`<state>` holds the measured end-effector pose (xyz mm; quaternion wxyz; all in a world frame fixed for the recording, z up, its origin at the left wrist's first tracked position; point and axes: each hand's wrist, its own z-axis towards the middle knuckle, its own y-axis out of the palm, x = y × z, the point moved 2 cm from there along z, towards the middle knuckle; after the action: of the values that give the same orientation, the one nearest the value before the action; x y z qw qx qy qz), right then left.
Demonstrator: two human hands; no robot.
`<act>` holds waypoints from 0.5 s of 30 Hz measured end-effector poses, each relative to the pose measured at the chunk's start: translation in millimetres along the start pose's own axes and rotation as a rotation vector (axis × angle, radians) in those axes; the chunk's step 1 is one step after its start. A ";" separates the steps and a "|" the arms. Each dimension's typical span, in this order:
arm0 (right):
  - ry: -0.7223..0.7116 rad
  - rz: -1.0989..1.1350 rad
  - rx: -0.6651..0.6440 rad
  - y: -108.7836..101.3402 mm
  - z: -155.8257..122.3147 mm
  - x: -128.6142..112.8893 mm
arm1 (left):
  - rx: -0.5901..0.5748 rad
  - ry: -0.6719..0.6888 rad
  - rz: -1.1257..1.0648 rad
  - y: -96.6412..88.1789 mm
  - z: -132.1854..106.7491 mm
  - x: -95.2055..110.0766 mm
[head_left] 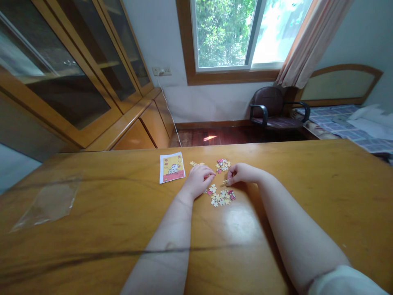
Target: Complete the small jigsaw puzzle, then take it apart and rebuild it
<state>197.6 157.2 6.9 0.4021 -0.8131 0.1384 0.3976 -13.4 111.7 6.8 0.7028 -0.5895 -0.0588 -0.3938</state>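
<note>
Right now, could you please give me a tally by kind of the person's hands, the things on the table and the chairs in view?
Hands: 2 (left hand, right hand)
Picture card: 1
Clear plastic wrapper: 1
Chair: 1
Total: 5, leaving out the puzzle pieces, too small and crowded to count.

This looks like a bedroom in a home. A bed (326, 114) with a checked cover, a curtained window (225, 32) and a glass-fronted cabinet (76, 53) show it.

A whitish sleeve (344, 282) edges the otherwise bare right arm (290, 223).
</note>
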 end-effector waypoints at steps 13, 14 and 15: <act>-0.091 0.106 0.182 12.0 14.5 -10.6 | -0.051 -0.040 -0.009 1.4 0.3 1.5; -0.110 0.108 0.214 12.0 15.3 -11.0 | -0.036 -0.050 -0.019 1.4 0.4 0.5; -0.125 0.110 0.244 12.1 15.6 -12.0 | -0.021 -0.063 -0.033 1.4 0.5 -0.6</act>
<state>174.9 160.3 3.8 0.4836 -0.7230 0.2047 0.4488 -12.7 112.4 5.5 0.6878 -0.6080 -0.0862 -0.3871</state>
